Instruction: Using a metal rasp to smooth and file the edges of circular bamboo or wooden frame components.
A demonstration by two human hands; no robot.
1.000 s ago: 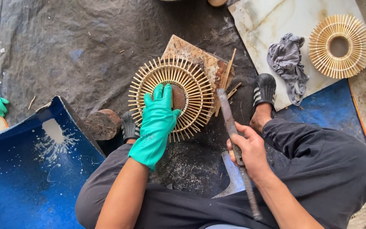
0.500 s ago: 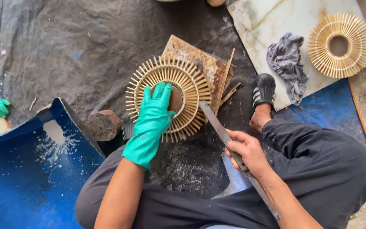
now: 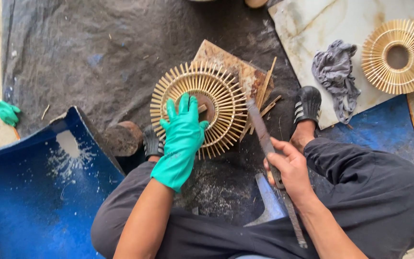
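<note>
Two hands at work, centre of the frame. Left hand [image 3: 183, 136], in a green glove, lies flat on a round sunburst frame [image 3: 198, 108] of pale bamboo sticks; the gloved fingers [image 3: 184, 106] are spread and pressed down on the lower left part of the ring, their tips reaching the open middle, where a small brown block [image 3: 207, 106] shows. Sunburst frame lies flat on the dark ground sheet [image 3: 97, 62], its upper right edge over a worn wooden board [image 3: 238, 67], its sticks radiating all round.

Right hand [image 3: 288, 168], bare, is closed around a long dark blade [image 3: 264, 139]. Blade's long axis runs from lower right to upper left; its tip points at the right rim of the sunburst frame, touching or just beside it, and its lower end passes out under the wrist. Thumb and fingers wrap the shaft near its middle.

Loose bamboo slivers [image 3: 267, 93] lie between board and blade.

Containers: none seen with contents. Curved blue plastic piece [image 3: 29, 192], lower left, carries only pale dust.

Upper right: pale slab [image 3: 322, 29] bearing a grey rag [image 3: 334, 76] and a second sunburst frame [image 3: 398, 56]. Far left: spare green glove [image 3: 6, 112] on the ground.
</note>
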